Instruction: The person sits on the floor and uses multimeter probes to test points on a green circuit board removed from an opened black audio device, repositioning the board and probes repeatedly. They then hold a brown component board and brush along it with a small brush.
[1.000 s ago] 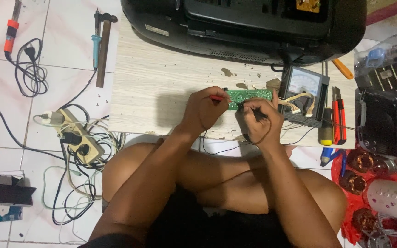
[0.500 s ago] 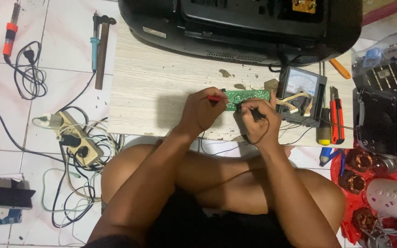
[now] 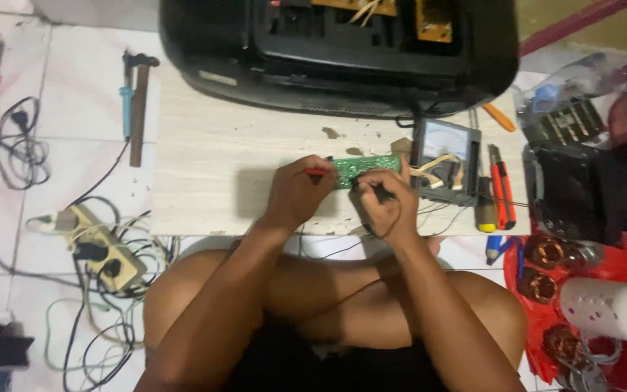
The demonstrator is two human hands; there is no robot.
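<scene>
I see the green circuit board [image 3: 366,170] lying flat on the pale wooden tabletop [image 3: 212,174], between my two hands and just ahead of my knuckles, with the black appliance casing [image 3: 342,54] beyond it. My left hand [image 3: 295,194] is curled closed around a red probe [image 3: 316,173] whose tip meets the board's left end. My right hand [image 3: 390,203] is closed around a black probe [image 3: 380,192], fingers bent tight, touching the board's near edge; a thin black lead runs from it down toward my legs. Just right of the board sits a grey analogue meter [image 3: 445,156], and beside that a red utility knife [image 3: 501,186]. Far left on the floor tiles lies a power strip [image 3: 103,250] tangled in cables.
</scene>
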